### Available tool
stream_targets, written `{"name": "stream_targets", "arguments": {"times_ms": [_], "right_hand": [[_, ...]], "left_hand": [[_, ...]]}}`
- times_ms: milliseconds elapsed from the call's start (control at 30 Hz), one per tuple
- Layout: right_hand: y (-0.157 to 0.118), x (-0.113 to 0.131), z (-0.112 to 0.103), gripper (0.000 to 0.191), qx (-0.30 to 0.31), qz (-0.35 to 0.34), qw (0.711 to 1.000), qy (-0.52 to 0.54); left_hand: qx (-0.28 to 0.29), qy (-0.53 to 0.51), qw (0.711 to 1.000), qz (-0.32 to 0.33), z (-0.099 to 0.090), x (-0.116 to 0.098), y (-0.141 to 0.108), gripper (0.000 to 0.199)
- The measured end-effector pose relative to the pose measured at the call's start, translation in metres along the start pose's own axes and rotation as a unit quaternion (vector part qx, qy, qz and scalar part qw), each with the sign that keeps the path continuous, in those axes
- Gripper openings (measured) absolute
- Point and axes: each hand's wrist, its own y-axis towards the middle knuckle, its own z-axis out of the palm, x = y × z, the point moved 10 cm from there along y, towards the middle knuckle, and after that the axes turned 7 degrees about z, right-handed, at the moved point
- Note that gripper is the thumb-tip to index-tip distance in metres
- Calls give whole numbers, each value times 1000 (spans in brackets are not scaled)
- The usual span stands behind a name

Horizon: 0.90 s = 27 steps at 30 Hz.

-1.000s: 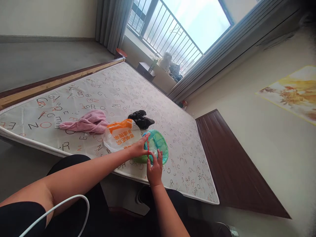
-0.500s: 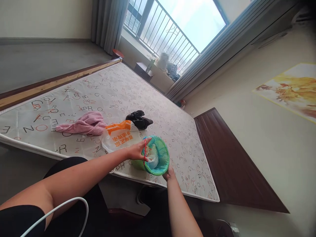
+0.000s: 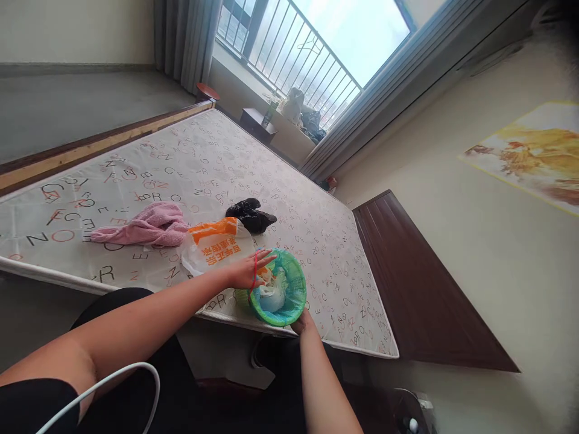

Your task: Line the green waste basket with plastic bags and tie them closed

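A small green waste basket (image 3: pixel 289 310) lined with a blue-green plastic bag stands at the near edge of the mattress (image 3: pixel 194 169), with white crumpled rubbish inside. My left hand (image 3: pixel 246 271) rests on its far-left rim, fingers spread, with a red band looped over the fingers. My right hand (image 3: pixel 302 324) grips the basket's near rim from below, mostly hidden behind it. Just left of the basket lies a white and orange plastic bag (image 3: pixel 217 250).
A pink towel (image 3: pixel 145 226) and a black crumpled bag (image 3: pixel 251 216) lie on the letter-printed mattress. A dark wooden headboard (image 3: pixel 407 289) stands to the right. A window with railing, curtains and a small side table are at the far end. A white cable (image 3: pixel 113 386) crosses my lap.
My right hand left the basket's top and moved under its near rim. The basket tipped so its opening faces me more. My left hand's fingers spread over the rim.
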Motion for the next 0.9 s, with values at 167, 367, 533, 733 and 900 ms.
{"name": "stream_targets", "arguments": {"times_ms": [167,367,533,733,900], "right_hand": [[3,26,-9,19,-30,-15,998,58],[-21,82,-28,21,-39,-80,993,73],[-44,106,-27,47,-80,-54,994,-42],[-71,140,-9,45,-175,-126,919,-329],[-90,142,23,44,-196,-182,915,-303]], "left_hand": [[9,12,999,-28,-1,13,-1,74],[4,1,998,-55,-4,29,-2,63],[-24,-56,998,-23,-4,30,-3,53],[-41,-20,999,-9,-8,23,-4,66],[-37,86,996,-6,-9,10,-5,60]]}}
